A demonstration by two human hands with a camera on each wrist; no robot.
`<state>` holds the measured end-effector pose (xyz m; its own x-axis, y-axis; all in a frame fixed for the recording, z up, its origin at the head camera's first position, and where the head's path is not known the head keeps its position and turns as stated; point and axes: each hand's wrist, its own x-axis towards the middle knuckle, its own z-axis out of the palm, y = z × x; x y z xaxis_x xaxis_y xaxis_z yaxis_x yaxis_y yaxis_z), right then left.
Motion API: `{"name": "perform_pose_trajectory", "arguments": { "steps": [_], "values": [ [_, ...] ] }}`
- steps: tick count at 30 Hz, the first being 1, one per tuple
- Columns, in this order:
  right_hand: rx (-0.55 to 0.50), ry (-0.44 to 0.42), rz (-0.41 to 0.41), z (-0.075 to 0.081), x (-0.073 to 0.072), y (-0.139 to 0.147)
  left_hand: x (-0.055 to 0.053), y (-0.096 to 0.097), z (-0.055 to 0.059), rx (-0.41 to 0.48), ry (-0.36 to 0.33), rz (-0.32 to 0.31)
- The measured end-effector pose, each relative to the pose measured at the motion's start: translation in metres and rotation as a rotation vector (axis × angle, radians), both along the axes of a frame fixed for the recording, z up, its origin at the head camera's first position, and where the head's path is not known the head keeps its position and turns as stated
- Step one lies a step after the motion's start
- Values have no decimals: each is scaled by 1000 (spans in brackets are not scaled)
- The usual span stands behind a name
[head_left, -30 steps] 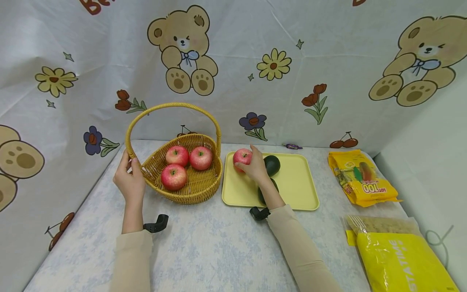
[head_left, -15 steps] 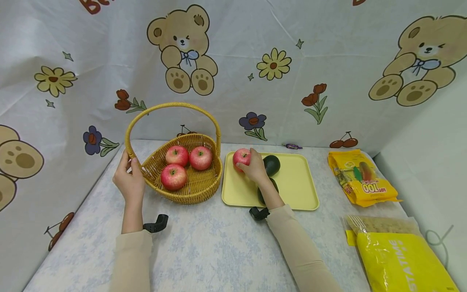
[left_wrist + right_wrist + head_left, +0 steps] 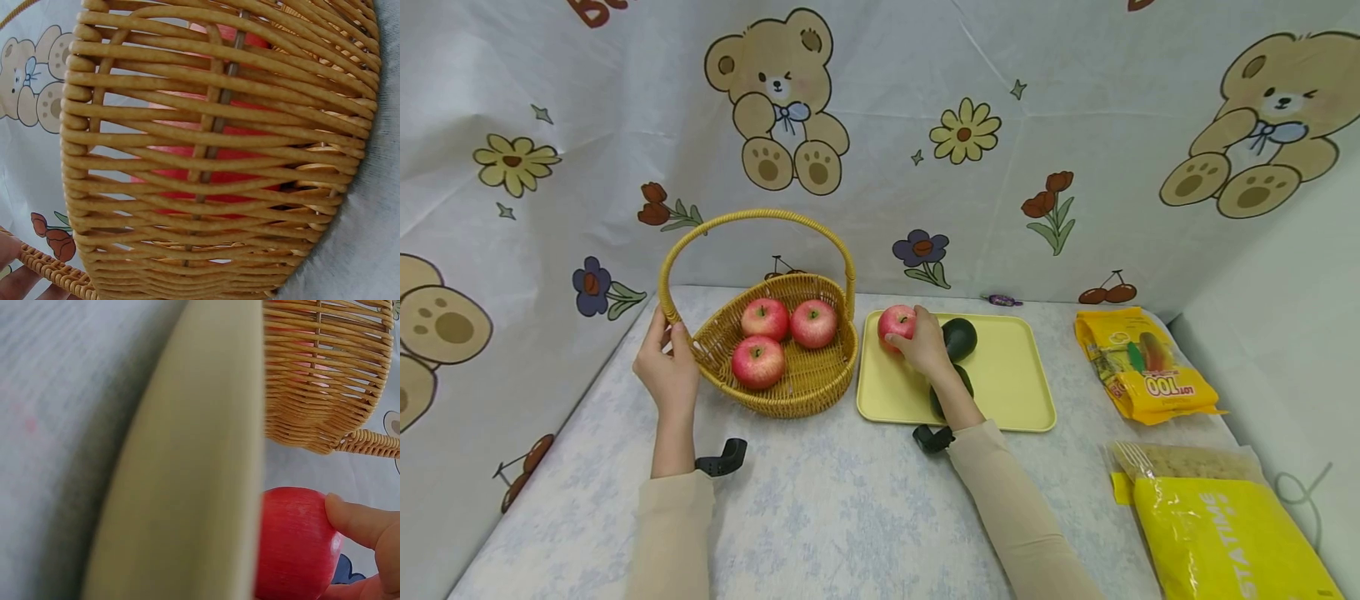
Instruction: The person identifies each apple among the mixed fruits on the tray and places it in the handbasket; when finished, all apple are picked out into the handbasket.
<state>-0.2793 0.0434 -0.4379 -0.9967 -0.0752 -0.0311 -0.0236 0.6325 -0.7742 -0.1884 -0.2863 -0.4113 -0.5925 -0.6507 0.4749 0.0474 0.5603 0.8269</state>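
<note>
My left hand (image 3: 668, 364) grips the lower left end of the handle of a wicker basket (image 3: 805, 400). Three red apples (image 3: 757, 362) lie inside that basket; the left wrist view shows red through the woven side (image 3: 206, 131). On a pale yellow tray (image 3: 1007, 392), my right hand (image 3: 927, 343) holds another red apple (image 3: 897, 323) between thumb and fingers. The right wrist view shows the thumb against this apple (image 3: 297, 544), with the tray's rim large in front. Beside that hand are two dark green avocado-like fruits, one (image 3: 959, 339) behind it and one (image 3: 937, 402) partly hidden under the wrist.
A small purple-wrapped candy (image 3: 1002, 300) lies behind the tray. To the right are an orange-yellow snack bag (image 3: 1146, 367) and a large yellow bag (image 3: 1232, 533). A printed bear cloth (image 3: 880, 125) hangs behind the table.
The right fingers have drawn slightly lower around the apple since one second ago. The left hand and the basket stay where they were.
</note>
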Motion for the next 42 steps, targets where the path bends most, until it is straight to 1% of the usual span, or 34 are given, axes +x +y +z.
{"name": "perform_pose_trajectory", "arguments": {
  "steps": [6,13,16,22,27,33,38,42],
  "values": [
    [-20,17,-10,3,0,1,-1,1,1,-1,-8,2],
    [-86,62,-35,14,3,4,-2,1,2,-8,11,3],
    [-100,103,-45,19,5,5,-2,1,2,-11,21,3],
    [-162,205,-63,30,11,7,-2,0,0,-7,22,-3],
    [-196,261,-71,39,17,8,-1,0,0,-4,25,-6],
    [-242,325,-49,56,28,7,0,0,0,0,22,-6],
    [-277,387,4,68,41,2,1,1,0,0,16,-3],
    [-275,436,52,74,49,-4,1,1,1,-3,16,-5]
  ]
}}
